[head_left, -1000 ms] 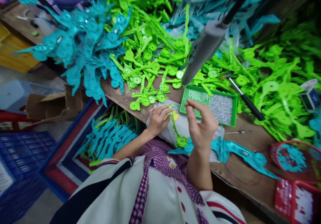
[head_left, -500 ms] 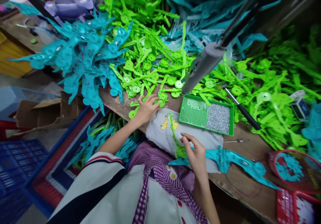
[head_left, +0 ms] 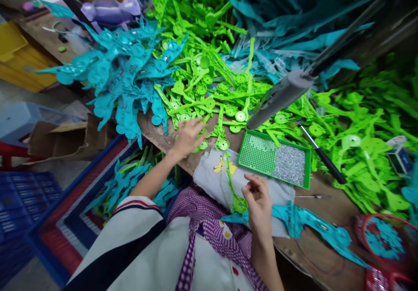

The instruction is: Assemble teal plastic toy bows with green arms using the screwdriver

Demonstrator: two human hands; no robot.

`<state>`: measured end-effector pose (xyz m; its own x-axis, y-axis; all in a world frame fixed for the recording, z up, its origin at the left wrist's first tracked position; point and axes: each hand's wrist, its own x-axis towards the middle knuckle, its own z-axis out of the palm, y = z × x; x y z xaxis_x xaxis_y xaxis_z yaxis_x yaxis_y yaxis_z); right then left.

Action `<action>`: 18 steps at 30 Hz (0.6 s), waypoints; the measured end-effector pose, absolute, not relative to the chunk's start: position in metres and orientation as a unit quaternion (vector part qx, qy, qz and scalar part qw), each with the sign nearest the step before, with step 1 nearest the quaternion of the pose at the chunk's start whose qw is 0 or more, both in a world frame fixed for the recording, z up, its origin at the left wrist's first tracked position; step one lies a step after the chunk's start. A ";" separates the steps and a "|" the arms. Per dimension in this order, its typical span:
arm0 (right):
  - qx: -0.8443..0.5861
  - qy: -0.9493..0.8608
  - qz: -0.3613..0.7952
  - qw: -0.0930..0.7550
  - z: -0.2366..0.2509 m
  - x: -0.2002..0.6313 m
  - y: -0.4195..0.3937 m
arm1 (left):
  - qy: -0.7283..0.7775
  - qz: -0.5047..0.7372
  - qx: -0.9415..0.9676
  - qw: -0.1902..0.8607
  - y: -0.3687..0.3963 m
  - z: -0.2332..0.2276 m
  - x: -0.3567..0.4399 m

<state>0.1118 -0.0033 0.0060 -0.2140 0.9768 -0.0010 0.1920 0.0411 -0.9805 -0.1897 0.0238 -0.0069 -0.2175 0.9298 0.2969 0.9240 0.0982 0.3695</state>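
My left hand (head_left: pixel 188 138) is over the near edge of the lime-green plastic parts (head_left: pixel 209 103), fingers stretched out and smeared by motion; no part shows in its grip. A lime-green part with a long arm and round end (head_left: pixel 222 130) lies just right of it. My right hand (head_left: pixel 259 202) hovers over the grey cloth (head_left: pixel 209 175), thumb and fingers curled together; whatever they hold, if anything, is hidden. Left of these fingers, one slim green part (head_left: pixel 230 178) lies lengthwise on the cloth. A long turquoise plastic part (head_left: pixel 302 221) passes beneath my right hand.
A green tray (head_left: pixel 257 154) holds small silvery pieces. Right of it lies a black-handled hammer (head_left: pixel 323 160). A grey cylindrical tool (head_left: pixel 281 97) hangs above the piles. Turquoise parts (head_left: pixel 120 73) are heaped left. A red basket (head_left: pixel 362 234) stands at the right edge.
My left hand has shifted left, off the green parts it was touching. My right hand stays over the cloth, fingers still curled. The whole view has slid slightly.
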 end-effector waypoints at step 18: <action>-0.521 -0.547 0.533 0.381 0.005 0.094 -0.011 | 0.735 0.263 0.625 -0.007 0.078 -0.002 -0.211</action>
<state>0.0939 -0.0112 0.0053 -0.1682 0.9759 -0.1387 0.1642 -0.1110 -0.9802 -0.2109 0.0784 -0.0023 -0.2191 0.9153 0.3379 0.9223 0.0812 0.3779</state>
